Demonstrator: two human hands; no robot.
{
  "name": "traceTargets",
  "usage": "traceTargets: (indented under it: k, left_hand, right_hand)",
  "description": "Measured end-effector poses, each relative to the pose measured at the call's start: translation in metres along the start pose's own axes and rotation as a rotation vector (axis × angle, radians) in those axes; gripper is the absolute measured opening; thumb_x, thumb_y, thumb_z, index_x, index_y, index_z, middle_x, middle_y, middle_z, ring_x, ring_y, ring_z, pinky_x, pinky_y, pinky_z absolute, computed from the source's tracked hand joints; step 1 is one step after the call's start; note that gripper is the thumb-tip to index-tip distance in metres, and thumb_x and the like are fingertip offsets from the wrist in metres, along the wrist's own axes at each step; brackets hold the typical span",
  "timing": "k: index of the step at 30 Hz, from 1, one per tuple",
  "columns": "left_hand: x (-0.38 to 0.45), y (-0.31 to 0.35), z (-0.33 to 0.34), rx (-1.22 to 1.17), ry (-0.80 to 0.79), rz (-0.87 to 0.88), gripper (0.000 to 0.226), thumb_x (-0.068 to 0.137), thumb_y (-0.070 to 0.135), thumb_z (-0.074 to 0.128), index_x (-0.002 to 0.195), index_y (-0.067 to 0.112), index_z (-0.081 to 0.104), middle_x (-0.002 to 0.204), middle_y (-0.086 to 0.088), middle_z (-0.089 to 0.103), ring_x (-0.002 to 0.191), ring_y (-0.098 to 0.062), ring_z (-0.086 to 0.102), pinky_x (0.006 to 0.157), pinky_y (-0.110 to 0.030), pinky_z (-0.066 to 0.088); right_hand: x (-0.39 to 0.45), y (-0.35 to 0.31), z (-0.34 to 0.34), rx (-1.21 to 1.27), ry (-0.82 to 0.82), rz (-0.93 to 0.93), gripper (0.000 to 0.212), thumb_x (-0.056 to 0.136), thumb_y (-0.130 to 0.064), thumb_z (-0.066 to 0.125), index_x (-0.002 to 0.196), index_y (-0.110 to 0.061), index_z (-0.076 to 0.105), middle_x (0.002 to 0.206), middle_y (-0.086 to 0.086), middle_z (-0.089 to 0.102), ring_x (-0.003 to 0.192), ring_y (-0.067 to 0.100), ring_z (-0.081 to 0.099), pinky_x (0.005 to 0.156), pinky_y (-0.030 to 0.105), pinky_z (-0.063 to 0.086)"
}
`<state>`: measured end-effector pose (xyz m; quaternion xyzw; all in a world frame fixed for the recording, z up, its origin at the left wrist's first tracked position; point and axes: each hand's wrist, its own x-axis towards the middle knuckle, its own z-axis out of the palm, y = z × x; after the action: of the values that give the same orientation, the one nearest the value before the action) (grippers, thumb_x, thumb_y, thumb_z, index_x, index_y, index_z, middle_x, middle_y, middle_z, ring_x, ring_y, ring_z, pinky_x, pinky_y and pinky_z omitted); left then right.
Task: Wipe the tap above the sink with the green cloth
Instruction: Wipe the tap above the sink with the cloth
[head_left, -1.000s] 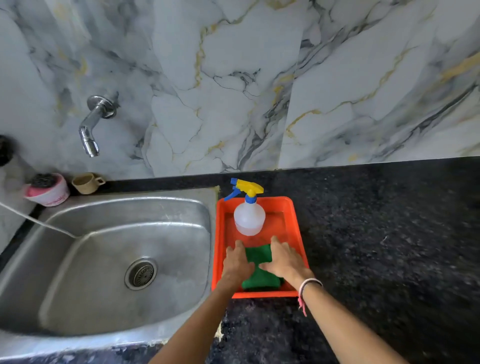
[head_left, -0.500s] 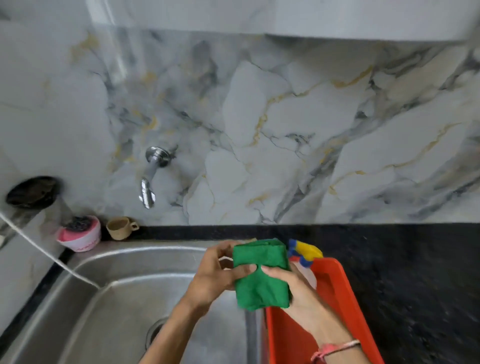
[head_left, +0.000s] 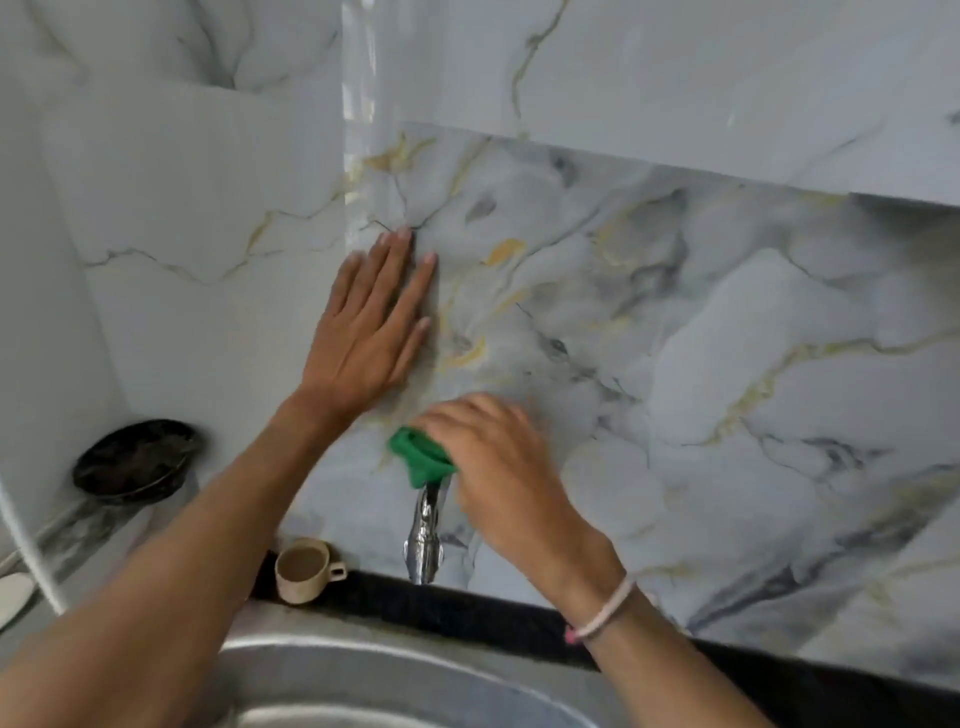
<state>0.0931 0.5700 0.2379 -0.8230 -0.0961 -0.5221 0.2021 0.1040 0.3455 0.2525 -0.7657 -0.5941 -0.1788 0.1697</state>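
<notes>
The right hand (head_left: 493, 457) is closed around the green cloth (head_left: 420, 457), which is bunched over the upper part of the tap (head_left: 426, 530), where the spout leaves the marble wall (head_left: 675, 322). Only a fold of cloth shows at the thumb side of the grip; the rest is tucked under the palm, and the hand is blurred, so I cannot tell how far round the metal the cloth wraps. Below the grip the bare chrome spout runs down to its nozzle, which hangs over the sink (head_left: 363, 680). The left hand (head_left: 371, 332) lies flat and open on the wall, up and to the left of the grip, holding nothing and apparently serving as a brace.

The wiping looks to be under way at the top of the tap. To do it well, the cloth should stay pinched round the pipe so it meets the back as well as the front, then be drawn down from the grip toward the nozzle in one firm pass, twisting a little. The base against the wall, hidden behind the grip, deserves a turn too. A small cup (head_left: 304, 569) stands on the ledge, below and left of the grip, clear of the stroke
</notes>
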Motion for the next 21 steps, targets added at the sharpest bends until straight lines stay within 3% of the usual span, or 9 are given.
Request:
traceTargets:
  k: [3, 5, 8, 10, 12, 15, 18, 19, 21]
  left_hand:
    - [-0.002, -0.014, 0.043, 0.094, 0.148, 0.039, 0.064, 0.110, 0.037, 0.031, 0.168, 0.012, 0.021, 0.173, -0.018, 0.020, 0.162, -0.033, 0.023, 0.135, -0.046, 0.017]
    - [-0.004, -0.019, 0.057, 0.120, 0.239, 0.054, 0.063, 0.109, 0.037, 0.030, 0.167, 0.012, 0.027, 0.175, -0.014, 0.015, 0.165, -0.030, 0.017, 0.137, -0.043, 0.011]
    - [-0.002, -0.022, 0.062, 0.130, 0.272, 0.073, 0.064, 0.108, 0.037, 0.031, 0.167, 0.013, 0.028, 0.176, -0.013, 0.014, 0.165, -0.028, 0.015, 0.139, -0.043, 0.009]
    - [-0.003, -0.022, 0.062, 0.127, 0.268, 0.071, 0.064, 0.107, 0.037, 0.031, 0.167, 0.013, 0.028, 0.175, -0.014, 0.016, 0.165, -0.028, 0.015, 0.137, -0.044, 0.013]
    - [-0.004, -0.021, 0.061, 0.110, 0.267, 0.071, 0.064, 0.107, 0.037, 0.030, 0.167, 0.014, 0.027, 0.174, -0.014, 0.017, 0.165, -0.027, 0.015, 0.135, -0.046, 0.019]
    - [-0.004, -0.021, 0.060, 0.067, 0.279, 0.067, 0.064, 0.108, 0.037, 0.029, 0.167, 0.014, 0.026, 0.173, -0.014, 0.017, 0.165, -0.026, 0.013, 0.132, -0.049, 0.025]
    - [-0.003, -0.020, 0.060, 0.064, 0.287, 0.067, 0.064, 0.107, 0.037, 0.030, 0.167, 0.014, 0.027, 0.173, -0.013, 0.017, 0.165, -0.026, 0.012, 0.132, -0.049, 0.025]
    - [-0.004, -0.020, 0.060, 0.066, 0.288, 0.072, 0.064, 0.108, 0.037, 0.030, 0.167, 0.014, 0.027, 0.173, -0.013, 0.017, 0.165, -0.026, 0.013, 0.133, -0.048, 0.023]
    - [-0.005, -0.020, 0.060, 0.081, 0.291, 0.076, 0.063, 0.108, 0.037, 0.030, 0.167, 0.014, 0.026, 0.174, -0.013, 0.017, 0.165, -0.027, 0.013, 0.135, -0.047, 0.020]
  right_hand:
    - [0.038, -0.009, 0.031, -0.231, -0.301, -0.129, 0.031, 0.086, -0.005, 0.061, 0.111, -0.020, 0.070, 0.117, 0.002, 0.071, 0.118, 0.028, 0.055, 0.096, 0.044, 0.042]
    - [0.045, -0.007, 0.043, -0.263, -0.326, -0.070, 0.022, 0.084, -0.002, 0.065, 0.103, -0.012, 0.070, 0.109, 0.009, 0.072, 0.112, 0.033, 0.058, 0.083, 0.042, 0.041]
    - [0.036, -0.003, 0.050, -0.175, -0.195, 0.047, 0.025, 0.080, 0.002, 0.065, 0.099, -0.014, 0.069, 0.106, 0.005, 0.072, 0.110, 0.029, 0.061, 0.068, 0.035, 0.040]
    - [0.026, 0.002, 0.052, -0.006, -0.110, 0.153, 0.035, 0.078, 0.004, 0.062, 0.106, -0.015, 0.072, 0.114, 0.001, 0.072, 0.114, 0.025, 0.060, 0.079, 0.036, 0.054]
    - [0.018, 0.005, 0.053, 0.178, 0.007, 0.252, 0.048, 0.076, 0.010, 0.060, 0.115, -0.013, 0.074, 0.122, 0.002, 0.073, 0.116, 0.023, 0.063, 0.094, 0.040, 0.055]
    - [0.006, 0.009, 0.060, 0.381, 0.249, 0.416, 0.064, 0.070, 0.025, 0.057, 0.120, -0.010, 0.074, 0.122, 0.001, 0.077, 0.111, 0.013, 0.068, 0.100, 0.018, 0.050]
    - [-0.005, 0.016, 0.070, 0.558, 0.322, 0.563, 0.064, 0.066, 0.030, 0.049, 0.103, -0.013, 0.078, 0.082, -0.022, 0.075, 0.073, -0.007, 0.065, 0.069, 0.004, 0.049]
    - [-0.010, 0.020, 0.074, 0.633, 0.343, 0.618, 0.056, 0.067, 0.029, 0.048, 0.087, -0.015, 0.077, 0.068, -0.021, 0.070, 0.062, -0.005, 0.060, 0.060, 0.007, 0.046]
    - [-0.019, 0.033, 0.080, 0.876, 0.369, 0.777, 0.042, 0.078, 0.024, 0.054, 0.075, -0.014, 0.070, 0.070, 0.001, 0.074, 0.069, 0.012, 0.069, 0.064, 0.028, 0.055]
